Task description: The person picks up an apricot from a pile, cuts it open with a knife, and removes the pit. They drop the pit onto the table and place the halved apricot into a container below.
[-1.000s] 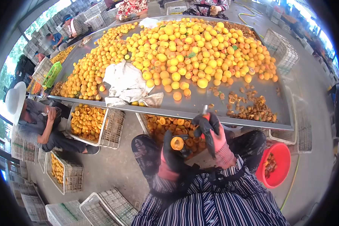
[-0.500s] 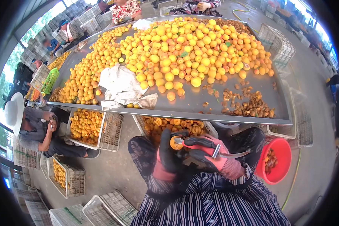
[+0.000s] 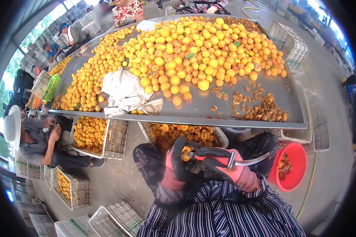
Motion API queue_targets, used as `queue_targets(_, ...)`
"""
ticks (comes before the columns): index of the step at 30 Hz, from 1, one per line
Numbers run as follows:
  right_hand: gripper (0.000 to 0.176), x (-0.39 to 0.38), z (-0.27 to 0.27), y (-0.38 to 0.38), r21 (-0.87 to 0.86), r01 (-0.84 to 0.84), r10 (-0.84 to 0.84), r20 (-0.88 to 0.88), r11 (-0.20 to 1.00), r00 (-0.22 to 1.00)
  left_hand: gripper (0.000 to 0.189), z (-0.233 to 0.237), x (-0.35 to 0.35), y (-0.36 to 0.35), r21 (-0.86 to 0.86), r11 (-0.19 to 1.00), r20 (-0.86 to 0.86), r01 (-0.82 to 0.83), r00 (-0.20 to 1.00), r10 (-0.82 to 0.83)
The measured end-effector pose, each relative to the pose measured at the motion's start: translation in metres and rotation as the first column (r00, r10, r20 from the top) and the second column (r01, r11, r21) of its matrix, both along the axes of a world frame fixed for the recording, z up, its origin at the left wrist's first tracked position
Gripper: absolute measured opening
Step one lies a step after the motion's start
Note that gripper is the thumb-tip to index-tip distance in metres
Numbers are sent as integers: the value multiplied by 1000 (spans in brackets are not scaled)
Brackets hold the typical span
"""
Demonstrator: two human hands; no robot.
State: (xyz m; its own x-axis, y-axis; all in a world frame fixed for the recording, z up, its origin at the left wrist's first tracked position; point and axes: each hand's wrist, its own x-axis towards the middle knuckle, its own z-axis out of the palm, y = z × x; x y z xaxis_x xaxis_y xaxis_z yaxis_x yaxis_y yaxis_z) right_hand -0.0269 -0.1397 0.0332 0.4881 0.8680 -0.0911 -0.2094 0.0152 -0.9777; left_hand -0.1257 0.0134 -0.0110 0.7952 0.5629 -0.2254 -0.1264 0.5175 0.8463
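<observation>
My left hand [image 3: 175, 162], in a black and pink glove, is closed around an orange apricot [image 3: 185, 153] with a dark opening in its near side. Gloved alike, my right hand [image 3: 224, 162] grips a metal pitting knife [image 3: 252, 160]. Its curved blade sticks out to the right past my wrist, while the knife's other end meets the apricot. Both hands are over my lap, just in front of a crate [image 3: 224, 139] of halved apricots. My fingers hide most of the knife's handle.
A metal table [image 3: 194, 112] bears a heap of whole apricots [image 3: 203, 51], a white cloth [image 3: 122, 89] and brown pits [image 3: 265, 108]. At right stands a red bucket [image 3: 298, 168]. Another person [image 3: 39, 136] sits at left beside a crate of halves [image 3: 116, 138].
The apricot has turned in my left hand, showing a dark opening. My right hand and knife have shifted slightly, the blade now tilting upward to the right.
</observation>
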Motion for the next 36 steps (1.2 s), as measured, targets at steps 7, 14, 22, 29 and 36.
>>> queue_targets(7, 31, 7, 6, 0, -146, 2, 76, 529, 989, 845, 38, -13, 11, 7, 807, 545, -168, 227, 973, -157)
queue_targets(14, 29, 20, -25, -5, 18, 124, -122, -99, 992, 988, 48, -12, 32, 12, 937, 345, 37, 61, 962, -270)
queue_targets(22, 29, 72, -33, -13, -13, 169, -169, -75, 986, 983, 55, 4, 79, 9, 899, 275, -185, 342, 863, -471)
queue_targets(29, 28, 110, -32, -18, -138, 163, 7, 785, 977, 620, 39, -23, 141, 10, 681, 182, -628, 709, 694, -354)
queue_targets(36, 35, 109, -38, -3, 69, 399, -405, 167, 914, 899, 31, -6, 164, 13, 735, 380, -494, 561, 827, -266)
